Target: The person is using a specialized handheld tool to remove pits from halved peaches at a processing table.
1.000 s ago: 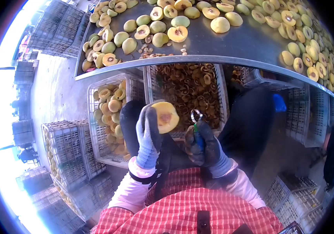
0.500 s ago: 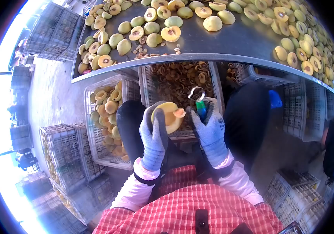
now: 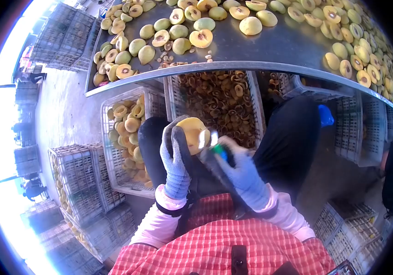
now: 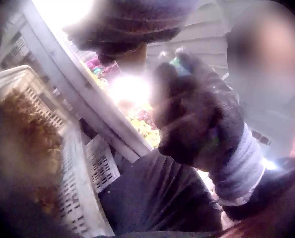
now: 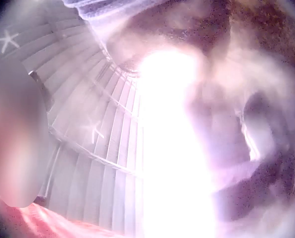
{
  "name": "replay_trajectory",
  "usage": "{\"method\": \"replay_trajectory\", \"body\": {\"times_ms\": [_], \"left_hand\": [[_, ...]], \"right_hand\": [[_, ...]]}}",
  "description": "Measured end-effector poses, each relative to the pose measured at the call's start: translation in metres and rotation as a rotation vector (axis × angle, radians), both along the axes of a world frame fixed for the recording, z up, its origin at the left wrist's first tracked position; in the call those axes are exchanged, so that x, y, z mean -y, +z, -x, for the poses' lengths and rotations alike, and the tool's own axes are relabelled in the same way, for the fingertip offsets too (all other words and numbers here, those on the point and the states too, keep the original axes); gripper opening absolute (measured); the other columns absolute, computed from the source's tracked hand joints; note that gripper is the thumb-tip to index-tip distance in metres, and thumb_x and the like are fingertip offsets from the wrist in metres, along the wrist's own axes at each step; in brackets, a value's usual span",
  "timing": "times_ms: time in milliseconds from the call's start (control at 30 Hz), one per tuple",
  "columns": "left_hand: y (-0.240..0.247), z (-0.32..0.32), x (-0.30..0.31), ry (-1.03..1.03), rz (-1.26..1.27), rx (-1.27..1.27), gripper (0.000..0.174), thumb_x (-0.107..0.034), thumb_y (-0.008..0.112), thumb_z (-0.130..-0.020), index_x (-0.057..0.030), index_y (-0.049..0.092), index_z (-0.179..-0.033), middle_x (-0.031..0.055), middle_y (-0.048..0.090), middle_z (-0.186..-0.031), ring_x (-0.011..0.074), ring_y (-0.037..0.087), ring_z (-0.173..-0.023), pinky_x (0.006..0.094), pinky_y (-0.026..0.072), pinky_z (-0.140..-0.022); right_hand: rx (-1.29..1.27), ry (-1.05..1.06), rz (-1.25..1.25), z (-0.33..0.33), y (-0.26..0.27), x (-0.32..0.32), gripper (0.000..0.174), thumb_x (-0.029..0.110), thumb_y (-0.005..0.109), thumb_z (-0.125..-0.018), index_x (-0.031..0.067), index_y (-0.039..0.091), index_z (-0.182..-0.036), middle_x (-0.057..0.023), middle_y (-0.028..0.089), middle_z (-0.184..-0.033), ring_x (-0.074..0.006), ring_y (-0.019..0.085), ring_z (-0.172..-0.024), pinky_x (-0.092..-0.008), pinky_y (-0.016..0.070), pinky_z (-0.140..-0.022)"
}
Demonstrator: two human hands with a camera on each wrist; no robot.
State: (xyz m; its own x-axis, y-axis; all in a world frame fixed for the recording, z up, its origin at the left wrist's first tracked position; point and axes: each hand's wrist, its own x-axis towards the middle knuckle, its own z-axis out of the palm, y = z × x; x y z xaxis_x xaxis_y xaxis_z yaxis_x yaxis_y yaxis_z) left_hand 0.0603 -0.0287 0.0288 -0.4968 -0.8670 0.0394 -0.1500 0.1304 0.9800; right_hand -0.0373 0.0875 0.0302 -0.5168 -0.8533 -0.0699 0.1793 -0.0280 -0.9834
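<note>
In the head view the gloved left hand (image 3: 175, 153) holds a yellow fruit half (image 3: 192, 133), its cut face turned toward the other hand. The gloved right hand (image 3: 238, 167), blurred, grips a tool with a green and blue handle (image 3: 221, 152). The tool's metal loop (image 3: 208, 138) is at the fruit's right edge; glare hides whether it touches. In the left wrist view the right hand (image 4: 199, 111) is curled round the handle, and the left hand (image 4: 132, 25) is dark at the top. The right wrist view is mostly washed out by glare.
A metal table (image 3: 233, 55) bearing many fruit halves spans the top. Below it stand a crate (image 3: 258, 103) of brown scraps and a crate (image 3: 106, 151) of hollowed fruit halves, left of the knees. Stacked crates (image 3: 79, 176) stand at the left, others at the right.
The right hand has moved left to the fruit half, bringing the tool's loop against or near its edge. The reddish piece seen at the fruit half's edge half a second ago is no longer visible.
</note>
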Motion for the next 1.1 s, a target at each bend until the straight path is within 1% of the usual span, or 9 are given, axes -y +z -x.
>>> {"method": "replay_trajectory", "body": {"times_ms": [67, 267, 467, 633, 733, 800, 867, 933, 1100], "left_hand": [[0.005, 0.004, -0.001, -0.058, 0.167, -0.016, 0.033, -0.024, 0.046, -0.099, 0.0023, 0.055, -0.116, 0.0093, 0.060, -0.107, 0.0156, 0.056, -0.099, 0.0290, 0.0443, -0.088], [0.011, 0.007, -0.004, -0.117, -0.069, -0.027, 0.038, -0.030, 0.049, -0.097, 0.0028, 0.056, -0.116, 0.0102, 0.061, -0.107, 0.0153, 0.057, -0.098, 0.0286, 0.0448, -0.087], [0.010, 0.007, -0.008, -0.228, 0.042, -0.018, 0.036, -0.029, 0.049, -0.097, 0.0023, 0.057, -0.114, 0.0108, 0.062, -0.104, 0.0171, 0.058, -0.094, 0.0302, 0.0457, -0.086], [-0.010, -0.064, 0.066, 0.378, 0.184, -0.017, 0.029, -0.018, 0.059, -0.091, 0.0026, 0.057, -0.112, 0.0160, 0.062, -0.100, 0.0241, 0.060, -0.087, 0.0370, 0.0497, -0.078], [-0.025, -0.133, 0.140, 0.395, 0.669, 0.886, 0.034, -0.022, 0.065, -0.086, -0.0006, 0.060, -0.112, 0.0122, 0.057, -0.101, 0.0202, 0.058, -0.085, 0.0334, 0.0508, -0.074], [-0.007, -0.100, 0.140, 0.348, 0.532, 0.936, 0.034, -0.023, 0.067, -0.085, -0.0030, 0.061, -0.112, 0.0118, 0.056, -0.102, 0.0203, 0.058, -0.085, 0.0328, 0.0506, -0.073], [-0.005, -0.038, 0.132, 0.219, 0.512, 0.514, 0.036, -0.023, 0.069, -0.083, -0.0039, 0.061, -0.113, 0.0114, 0.059, -0.101, 0.0186, 0.060, -0.088, 0.0327, 0.0507, -0.074], [0.015, 0.041, 0.129, 0.007, 0.452, 0.475, 0.037, -0.026, 0.068, -0.084, -0.0056, 0.060, -0.114, 0.0114, 0.063, -0.102, 0.0207, 0.063, -0.091, 0.0334, 0.0509, -0.074], [-0.020, 0.206, 0.177, -0.112, 0.628, 0.859, 0.048, -0.038, 0.072, -0.077, -0.0086, 0.059, -0.112, 0.0158, 0.064, -0.100, 0.0323, 0.063, -0.093, 0.0381, 0.0486, -0.079]], "right_hand": [[0.336, 0.155, -0.048, -0.017, -0.011, 0.005, 0.024, 0.022, 0.060, -0.093, -0.0019, 0.055, -0.092, -0.0075, 0.062, -0.076, -0.0070, 0.056, -0.069, -0.0241, 0.0455, -0.061], [1.020, 0.416, -0.138, -0.024, -0.010, -0.003, 0.048, 0.052, 0.051, -0.092, 0.0055, 0.054, -0.079, -0.0013, 0.049, -0.052, -0.0109, 0.041, -0.034, -0.0226, 0.0317, -0.033], [1.407, 0.617, 0.122, -0.016, -0.017, -0.015, 0.051, 0.051, 0.042, -0.096, 0.0060, 0.053, -0.076, -0.0007, 0.044, -0.048, -0.0097, 0.037, -0.034, -0.0207, 0.0316, -0.034], [1.474, 0.461, 0.291, -0.005, -0.031, -0.017, 0.045, 0.046, 0.041, -0.098, 0.0038, 0.054, -0.089, -0.0034, 0.045, -0.058, -0.0099, 0.040, -0.040, -0.0214, 0.0328, -0.034], [1.517, 0.429, 0.277, 0.006, -0.052, -0.013, 0.045, 0.054, 0.044, -0.095, 0.0102, 0.052, -0.087, -0.0002, 0.042, -0.057, -0.0099, 0.040, -0.044, -0.0223, 0.0321, -0.036], [1.447, 0.357, 0.222, 0.006, -0.051, -0.008, 0.043, 0.049, 0.043, -0.097, 0.0076, 0.055, -0.090, -0.0012, 0.045, -0.056, -0.0100, 0.040, -0.041, -0.0232, 0.0332, -0.035], [1.411, 0.295, 0.109, 0.006, -0.050, 0.000, 0.043, 0.047, 0.043, -0.097, 0.0066, 0.056, -0.091, -0.0015, 0.047, -0.055, -0.0104, 0.040, -0.039, -0.0240, 0.0340, -0.035], [1.384, 0.247, -0.059, 0.011, -0.047, 0.007, 0.043, 0.048, 0.044, -0.097, 0.0071, 0.056, -0.091, -0.0012, 0.047, -0.054, -0.0111, 0.041, -0.039, -0.0246, 0.0345, -0.036], [1.195, 0.031, -0.150, 0.013, -0.054, 0.011, 0.038, 0.046, 0.048, -0.096, 0.0093, 0.057, -0.092, -0.0014, 0.051, -0.055, -0.0126, 0.046, -0.040, -0.0243, 0.0372, -0.039]]}}
